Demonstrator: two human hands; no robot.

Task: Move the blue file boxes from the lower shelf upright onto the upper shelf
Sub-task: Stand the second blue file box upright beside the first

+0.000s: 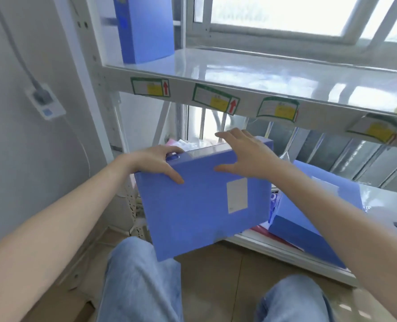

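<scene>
I hold a blue file box (192, 205) tilted in front of the lower shelf (378, 212), its white label facing me. My left hand (155, 162) grips its upper left corner by the finger hole. My right hand (243, 154) lies spread over its top edge, fingers apart. One blue file box (144, 29) stands upright at the left end of the upper shelf (262, 73). Another blue box (308, 219) lies flat on the lower shelf, partly behind my right forearm.
The upper shelf's front rail (216, 98) carries several green-framed labels. A wall socket with a grey plug (45, 101) is at left. A window (285, 17) is behind the shelves. My knees in jeans (141, 282) are below. Papers lie under the flat box.
</scene>
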